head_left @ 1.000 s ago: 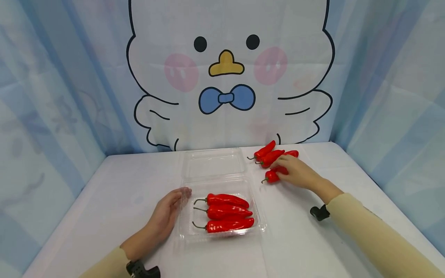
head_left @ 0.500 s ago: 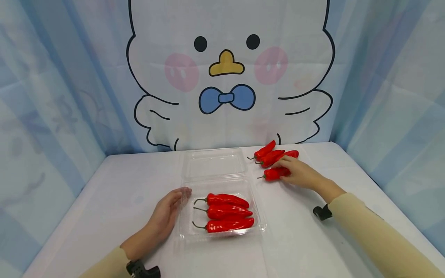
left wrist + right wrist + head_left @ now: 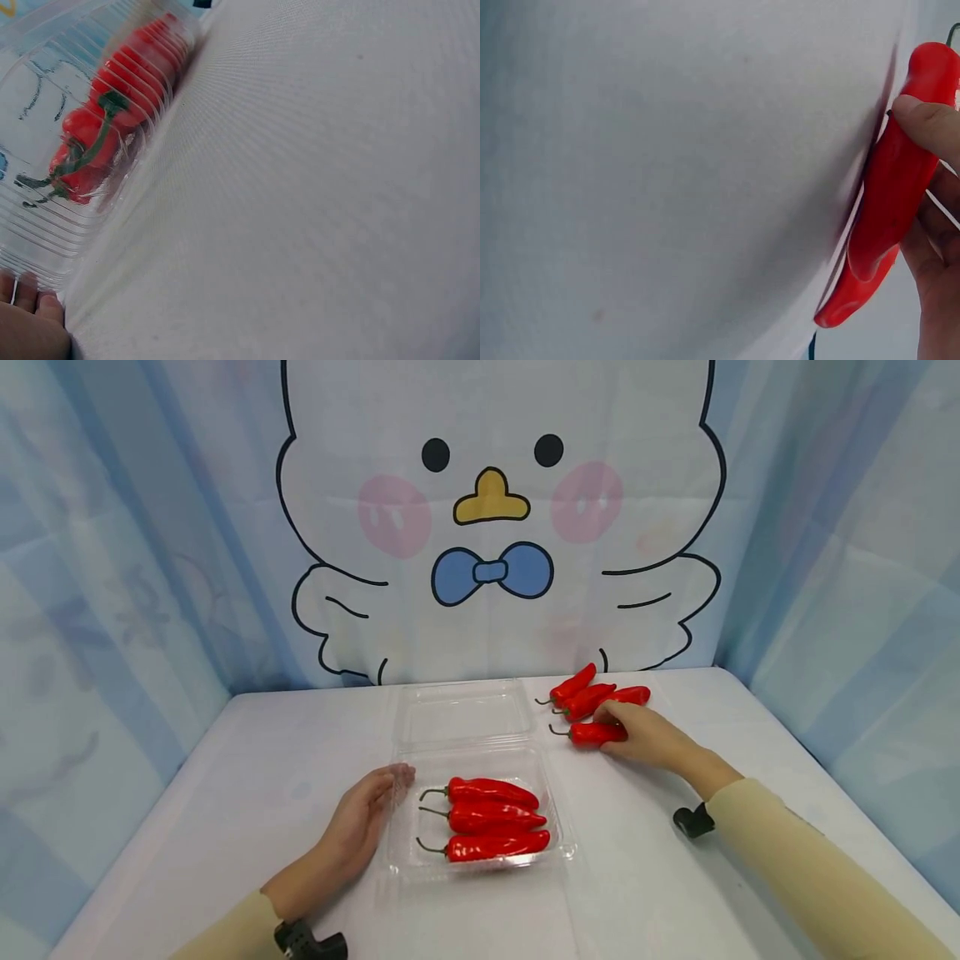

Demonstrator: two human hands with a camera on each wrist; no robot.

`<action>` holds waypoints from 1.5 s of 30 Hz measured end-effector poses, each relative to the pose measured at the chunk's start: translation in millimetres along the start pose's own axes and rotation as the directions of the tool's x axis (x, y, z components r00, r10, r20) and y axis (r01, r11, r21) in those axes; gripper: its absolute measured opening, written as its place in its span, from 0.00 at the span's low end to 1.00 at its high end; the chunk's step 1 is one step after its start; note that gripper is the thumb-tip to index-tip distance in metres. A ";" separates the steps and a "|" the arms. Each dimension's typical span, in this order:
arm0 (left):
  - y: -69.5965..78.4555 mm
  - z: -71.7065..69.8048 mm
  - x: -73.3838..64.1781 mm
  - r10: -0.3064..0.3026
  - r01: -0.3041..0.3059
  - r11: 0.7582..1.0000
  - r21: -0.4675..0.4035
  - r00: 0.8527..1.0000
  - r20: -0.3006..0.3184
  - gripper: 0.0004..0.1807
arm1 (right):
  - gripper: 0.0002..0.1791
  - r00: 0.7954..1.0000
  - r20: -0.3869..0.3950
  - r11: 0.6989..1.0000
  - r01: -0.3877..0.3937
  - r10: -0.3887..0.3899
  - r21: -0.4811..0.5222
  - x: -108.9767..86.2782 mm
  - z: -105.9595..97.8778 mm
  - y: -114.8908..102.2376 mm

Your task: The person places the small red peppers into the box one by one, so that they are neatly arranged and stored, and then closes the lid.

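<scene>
In the head view my right hand (image 3: 647, 735) pinches a red chili pepper (image 3: 587, 735) at the right of the table, its green stem pointing left. Up close in the right wrist view, the thumb (image 3: 930, 124) lies across the upper part of that pepper, with fingers behind it. A clear plastic clamshell box (image 3: 557, 810) stands in the middle, holding three red chili peppers (image 3: 495, 817) side by side, stems to the left. Against the box's left wall rests my left hand (image 3: 362, 820), fingers extended along it. The left wrist view catches its fingertips (image 3: 49, 306) at the ribbed plastic.
The box's lid (image 3: 461, 714) lies folded back behind it. Just beyond my right hand is a group of three more chili peppers (image 3: 588, 700), one partly hidden by the hand. A printed curtain (image 3: 480, 635) closes off the table's back edge.
The chili pepper in my right hand has turned slightly, its stem swinging from lower left to upper left. My left hand and the box have stayed in place.
</scene>
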State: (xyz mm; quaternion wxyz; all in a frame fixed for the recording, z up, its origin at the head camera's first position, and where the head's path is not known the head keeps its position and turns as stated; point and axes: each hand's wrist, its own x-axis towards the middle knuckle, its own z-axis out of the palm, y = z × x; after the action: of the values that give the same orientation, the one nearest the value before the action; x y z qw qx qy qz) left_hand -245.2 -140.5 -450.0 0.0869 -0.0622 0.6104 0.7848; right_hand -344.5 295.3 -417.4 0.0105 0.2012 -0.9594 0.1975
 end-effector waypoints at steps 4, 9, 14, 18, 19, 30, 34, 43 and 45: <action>1.3 0.5 -0.9 -0.002 0.002 1.000 0.001 1.000 0.004 0.25 | 0.24 1.000 0.006 1.000 0.004 -0.004 0.023 -0.5 -1.8 -0.8; 1.8 0.8 -1.2 -0.006 0.006 1.000 -0.004 1.000 0.006 0.25 | 0.24 1.000 0.014 0.999 0.017 -0.018 0.051 -2.2 -2.8 -1.6; 1.3 0.6 -1.5 0.004 -0.004 1.000 -0.006 1.000 0.006 0.26 | 0.24 1.000 0.016 0.998 0.024 -0.025 0.057 -4.5 -2.8 -2.1; 1.3 0.7 -2.0 0.001 -0.001 1.000 -0.009 1.000 0.010 0.26 | 0.23 0.999 0.025 0.997 0.029 -0.031 0.067 -6.4 -2.7 -4.0; 1.3 0.6 -2.2 0.001 -0.001 1.000 -0.006 1.000 0.015 0.26 | 0.23 0.999 0.026 0.997 0.028 -0.029 0.070 -6.9 -2.7 -4.3; 0.2 0.4 -2.0 0.001 -0.001 1.000 0.000 1.000 0.023 0.27 | 0.23 0.997 -0.045 0.994 0.067 -0.064 0.082 -11.2 -3.9 -7.4; 0.6 0.9 -2.3 -0.003 0.003 1.000 0.000 1.000 0.017 0.26 | 0.22 0.994 -0.096 0.995 0.060 -0.052 0.078 -12.3 -4.4 -11.3; 0.2 1.0 -2.6 0.008 -0.008 1.000 0.012 1.000 0.018 0.26 | 0.17 0.983 -0.181 0.992 0.000 0.023 0.128 -14.4 -8.7 -18.4; 0.1 1.0 -3.0 0.008 -0.008 1.000 0.011 1.000 0.018 0.26 | 0.16 0.980 -0.195 0.989 -0.019 0.049 0.150 -13.9 -9.0 -17.9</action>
State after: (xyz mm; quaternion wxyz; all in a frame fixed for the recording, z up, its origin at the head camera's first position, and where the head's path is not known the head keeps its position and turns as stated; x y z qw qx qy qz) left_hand -242.3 -139.7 -449.0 0.0897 -0.0522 0.6142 0.7823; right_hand -325.3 289.0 -403.7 0.0877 0.1642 -0.9397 0.2870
